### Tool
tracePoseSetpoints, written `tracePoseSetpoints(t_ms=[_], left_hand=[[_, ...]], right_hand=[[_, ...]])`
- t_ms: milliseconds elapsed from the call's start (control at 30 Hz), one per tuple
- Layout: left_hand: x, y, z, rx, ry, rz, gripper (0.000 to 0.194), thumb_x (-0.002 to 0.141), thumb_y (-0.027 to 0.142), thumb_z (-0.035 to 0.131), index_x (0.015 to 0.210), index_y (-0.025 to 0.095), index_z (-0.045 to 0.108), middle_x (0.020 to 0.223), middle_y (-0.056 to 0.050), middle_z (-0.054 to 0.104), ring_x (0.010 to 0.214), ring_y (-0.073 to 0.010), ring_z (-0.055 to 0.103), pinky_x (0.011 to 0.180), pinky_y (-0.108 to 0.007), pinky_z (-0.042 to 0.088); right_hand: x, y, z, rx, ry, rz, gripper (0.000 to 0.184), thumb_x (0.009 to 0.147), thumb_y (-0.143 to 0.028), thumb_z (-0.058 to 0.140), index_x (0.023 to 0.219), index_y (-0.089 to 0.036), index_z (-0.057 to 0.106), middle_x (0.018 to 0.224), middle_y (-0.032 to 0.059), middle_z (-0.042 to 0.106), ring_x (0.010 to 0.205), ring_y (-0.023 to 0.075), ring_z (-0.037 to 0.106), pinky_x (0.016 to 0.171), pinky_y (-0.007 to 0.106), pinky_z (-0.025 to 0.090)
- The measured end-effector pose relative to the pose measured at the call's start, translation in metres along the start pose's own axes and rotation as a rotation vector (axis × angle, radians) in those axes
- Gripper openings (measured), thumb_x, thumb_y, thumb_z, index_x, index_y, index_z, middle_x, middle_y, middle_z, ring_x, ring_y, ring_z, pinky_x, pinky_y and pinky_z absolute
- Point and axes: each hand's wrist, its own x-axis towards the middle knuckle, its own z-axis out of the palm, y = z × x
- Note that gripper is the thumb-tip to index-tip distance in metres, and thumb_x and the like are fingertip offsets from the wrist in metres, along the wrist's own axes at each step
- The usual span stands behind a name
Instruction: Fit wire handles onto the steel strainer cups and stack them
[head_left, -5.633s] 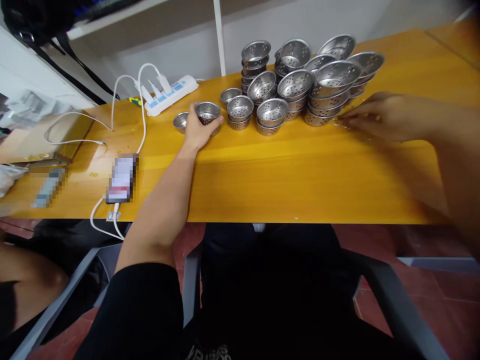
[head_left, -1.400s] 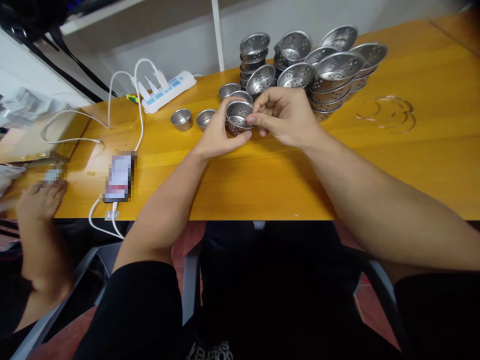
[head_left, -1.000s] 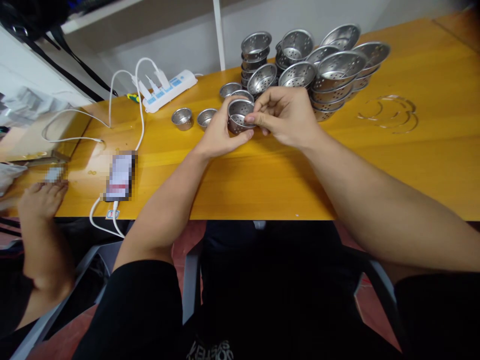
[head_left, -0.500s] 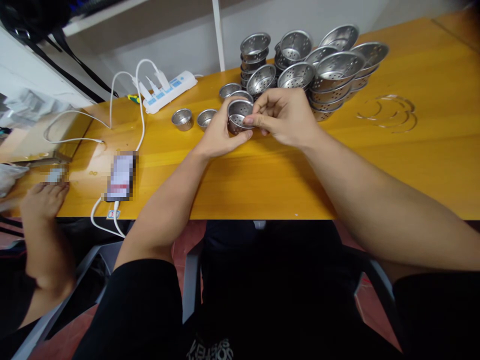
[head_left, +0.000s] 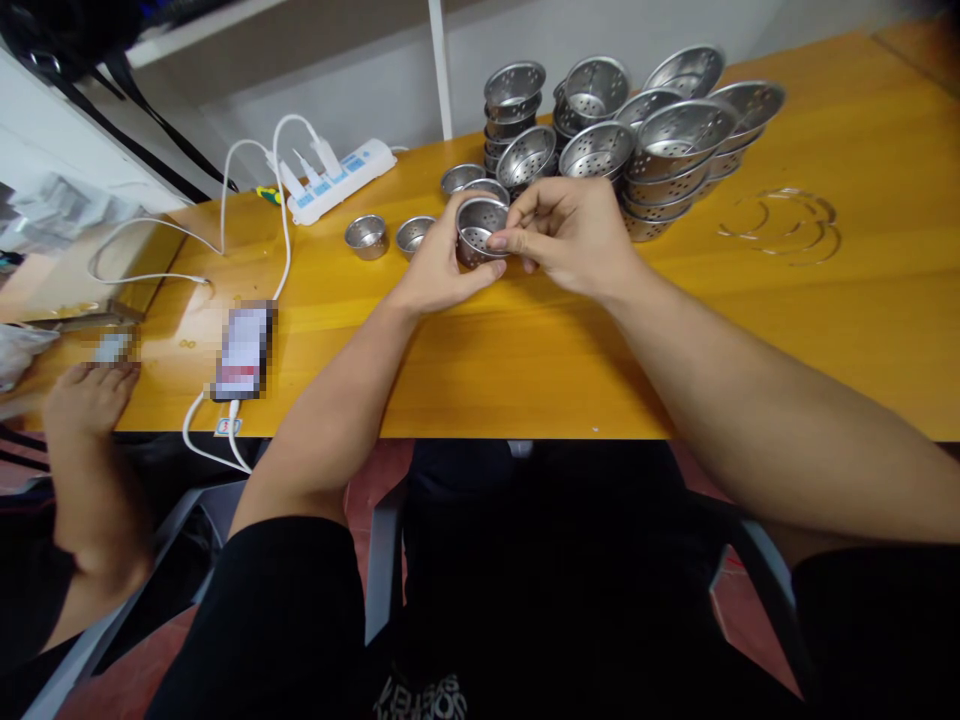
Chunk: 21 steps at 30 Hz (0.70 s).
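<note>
A small metal strainer cup with holes in its base is tilted toward me just above the table, its opening facing up. My left hand is closed around its left side and underside, thumb along the front. My right hand pinches the cup's right rim, thumb tip at the inner edge and fingers curled; whether anything else is in the pinch is hidden. Just behind and to the left are more small cups, one partly covered by my left hand. Taller stacks of perforated cups stand behind my right hand.
Several thin curved wire pieces lie on the table at right. A white power strip with cables and a phone are at left. Another person's hand rests at the far left edge, near a small blurred object.
Both hands keep the same hold on the cup. The view has shifted only slightly, and nothing has been let go or taken up.
</note>
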Motion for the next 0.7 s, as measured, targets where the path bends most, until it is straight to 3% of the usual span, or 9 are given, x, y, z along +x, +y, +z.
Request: tracePoseSetpoints(t_ms=[267, 367, 467, 567, 700], left_hand=[[0.001, 0.0, 0.0, 0.015, 0.011, 0.023, 0.094, 0.098, 0.097, 0.061, 0.16, 0.028, 0.045, 0.146, -0.011, 0.064, 0.136, -0.0344, 0.075, 0.12, -0.059, 0.063], [0.0, -0.001, 0.001, 0.015, 0.007, 0.016, 0.095, 0.097, 0.098, 0.061, 0.159, 0.028, 0.045, 0.143, -0.011, 0.064, 0.134, -0.0344, 0.075, 0.119, -0.06, 0.063], [0.0, -0.003, 0.001, 0.013, 0.007, 0.013, 0.095, 0.098, 0.096, 0.061, 0.162, 0.03, 0.041, 0.144, -0.011, 0.064, 0.133, -0.0341, 0.075, 0.119, -0.061, 0.063], [-0.001, -0.006, 0.001, 0.007, 0.034, 0.004, 0.095, 0.101, 0.092, 0.06, 0.168, 0.031, 0.032, 0.15, -0.012, 0.063, 0.137, -0.034, 0.073, 0.122, -0.059, 0.06], [-0.002, -0.013, -0.001, 0.042, 0.08, -0.009, 0.098, 0.101, 0.093, 0.058, 0.17, 0.031, 0.028, 0.158, -0.015, 0.06, 0.145, -0.0355, 0.069, 0.127, -0.055, 0.057]], right_hand=[[0.002, 0.002, 0.0, 0.034, -0.019, -0.078, 0.055, 0.073, -0.068, 0.111, 0.08, -0.027, 0.075, 0.07, 0.0015, 0.065, 0.053, 0.0155, 0.052, 0.047, 0.034, 0.04], [0.002, 0.004, 0.0, 0.019, -0.019, -0.056, 0.055, 0.072, -0.069, 0.111, 0.082, -0.028, 0.075, 0.07, 0.0019, 0.065, 0.056, 0.0177, 0.054, 0.049, 0.035, 0.043], [-0.001, 0.003, -0.001, -0.044, 0.0, -0.041, 0.054, 0.074, -0.07, 0.109, 0.088, -0.03, 0.076, 0.079, 0.0042, 0.07, 0.069, 0.024, 0.063, 0.055, 0.04, 0.053], [-0.004, -0.002, -0.002, -0.136, 0.029, -0.092, 0.049, 0.081, -0.07, 0.104, 0.099, -0.032, 0.079, 0.1, 0.0087, 0.076, 0.095, 0.0323, 0.073, 0.066, 0.043, 0.062], [-0.008, -0.009, -0.003, -0.254, 0.059, -0.161, 0.037, 0.088, -0.059, 0.1, 0.107, -0.034, 0.08, 0.117, 0.0111, 0.076, 0.114, 0.037, 0.074, 0.079, 0.046, 0.067]])
